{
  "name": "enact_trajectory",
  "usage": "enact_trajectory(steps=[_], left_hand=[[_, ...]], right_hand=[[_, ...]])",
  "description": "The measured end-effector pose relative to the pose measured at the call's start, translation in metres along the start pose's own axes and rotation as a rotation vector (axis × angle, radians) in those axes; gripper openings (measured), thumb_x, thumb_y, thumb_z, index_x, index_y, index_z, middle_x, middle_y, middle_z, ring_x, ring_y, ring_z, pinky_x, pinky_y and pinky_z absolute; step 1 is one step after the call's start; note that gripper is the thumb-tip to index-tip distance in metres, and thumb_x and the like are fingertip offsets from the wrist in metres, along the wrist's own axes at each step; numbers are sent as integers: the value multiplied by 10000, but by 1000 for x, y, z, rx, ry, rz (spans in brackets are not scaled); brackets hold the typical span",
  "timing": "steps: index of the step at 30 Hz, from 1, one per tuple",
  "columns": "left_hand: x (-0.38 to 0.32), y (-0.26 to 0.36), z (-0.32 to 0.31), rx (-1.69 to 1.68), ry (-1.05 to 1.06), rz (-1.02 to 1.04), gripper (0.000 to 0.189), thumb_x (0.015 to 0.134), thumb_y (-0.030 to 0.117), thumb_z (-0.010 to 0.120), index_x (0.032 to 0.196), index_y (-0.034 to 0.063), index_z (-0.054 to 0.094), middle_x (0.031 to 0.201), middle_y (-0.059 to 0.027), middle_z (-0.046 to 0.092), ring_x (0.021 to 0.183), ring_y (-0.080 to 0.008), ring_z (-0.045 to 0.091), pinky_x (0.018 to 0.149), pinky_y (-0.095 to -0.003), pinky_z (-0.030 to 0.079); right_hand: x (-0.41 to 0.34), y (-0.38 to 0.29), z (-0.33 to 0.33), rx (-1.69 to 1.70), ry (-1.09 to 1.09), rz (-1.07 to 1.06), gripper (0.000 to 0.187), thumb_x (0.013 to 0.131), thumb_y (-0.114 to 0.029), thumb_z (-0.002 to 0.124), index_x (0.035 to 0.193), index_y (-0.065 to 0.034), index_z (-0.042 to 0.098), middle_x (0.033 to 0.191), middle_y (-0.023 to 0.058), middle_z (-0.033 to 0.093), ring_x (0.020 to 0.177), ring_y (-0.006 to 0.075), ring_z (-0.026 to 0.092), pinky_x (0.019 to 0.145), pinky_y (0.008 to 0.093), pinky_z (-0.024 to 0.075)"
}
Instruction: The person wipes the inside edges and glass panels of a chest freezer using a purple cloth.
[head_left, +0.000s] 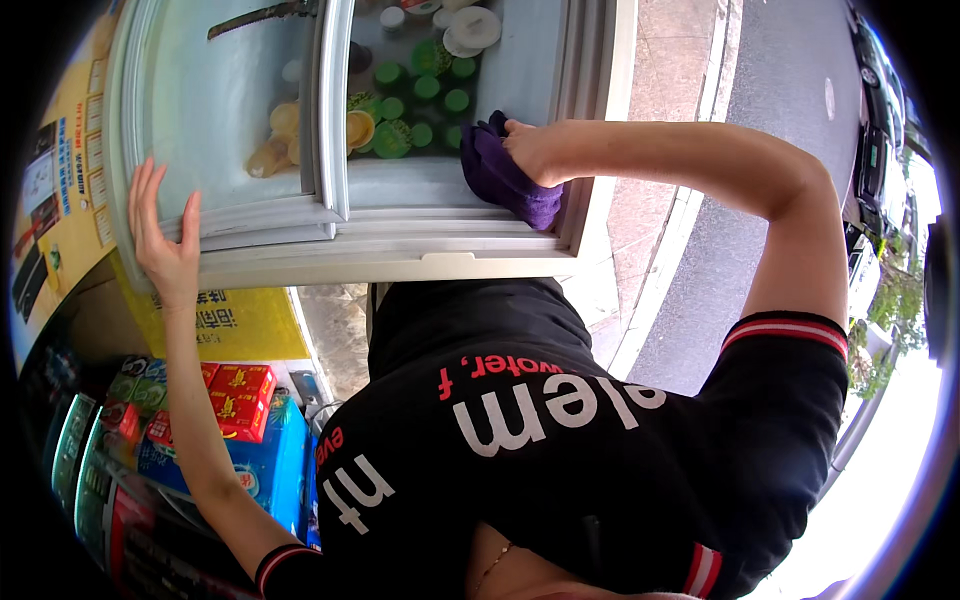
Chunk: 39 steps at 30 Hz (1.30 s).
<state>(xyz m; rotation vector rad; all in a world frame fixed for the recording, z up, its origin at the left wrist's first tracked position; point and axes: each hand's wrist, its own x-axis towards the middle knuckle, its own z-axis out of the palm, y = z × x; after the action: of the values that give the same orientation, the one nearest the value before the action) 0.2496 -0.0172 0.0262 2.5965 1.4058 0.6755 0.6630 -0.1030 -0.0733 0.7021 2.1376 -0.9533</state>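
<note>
A chest freezer (390, 270) with sliding glass lids stands right in front of me. My right hand (534, 154) reaches into the uncovered right half and presses a bunched purple cloth (495, 169) to the inner wall by the near right corner. Over on the other side, my left hand (161, 247) rests with spread fingers on the freezer's left rim and the edge of the glass lid (217, 150). Green-capped bottles or jars (427, 88) and white-lidded tubs (475, 28) sit inside. Yellowish round items (274, 142) show partly through the glass.
A long dark saw-like strip (259, 19) lies at the far left of the freezer. Red cartons (241, 390) and a blue box (281, 450) are stacked below my left arm. A yellow sign (255, 330) bears writing. Pavement (667, 67) and parked cars (881, 172) lie to the right.
</note>
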Motion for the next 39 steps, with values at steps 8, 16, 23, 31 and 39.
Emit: enact_trajectory(steps=[8,16,23,31,39], left_hand=[[-3,-3,-2,8,-3,1,402,818,82,669,1187,-12,540,1277,-154,542,1229,-333,472,1019,-407,381],[1,-2,-1,49,-8,0,398,827,101,663,1187,-10,539,1289,-150,536,1232,-330,471,1028,-405,376],[2,-3,1,33,2,9,390,826,102,665,1179,-14,546,1286,-155,535,1226,-328,475,1024,-401,377],[-4,-4,0,64,13,23,398,824,110,671,1175,-20,535,1287,-162,529,1222,-338,474,1019,-408,382],[2,13,-3,137,89,101,390,819,111,659,1169,-17,543,1332,-172,479,1257,-339,431,1043,-426,359]], right_hand=[[-32,-3,-80,78,70,93,171,810,-148,575,776,-5,663,770,144,632,779,247,611,742,395,444],[-80,-15,-70,190,90,-27,212,855,-136,564,701,4,604,713,124,574,804,232,544,888,373,333],[-88,-21,-56,143,212,-129,248,839,-100,569,608,-11,595,721,119,562,848,232,531,843,359,335],[-69,-32,-32,787,245,-83,334,819,-272,658,1008,1,618,944,124,621,977,265,568,970,374,364],[-86,-15,-31,1706,650,-593,682,803,-249,704,1377,-28,406,1393,140,431,1207,198,489,1065,290,349]])
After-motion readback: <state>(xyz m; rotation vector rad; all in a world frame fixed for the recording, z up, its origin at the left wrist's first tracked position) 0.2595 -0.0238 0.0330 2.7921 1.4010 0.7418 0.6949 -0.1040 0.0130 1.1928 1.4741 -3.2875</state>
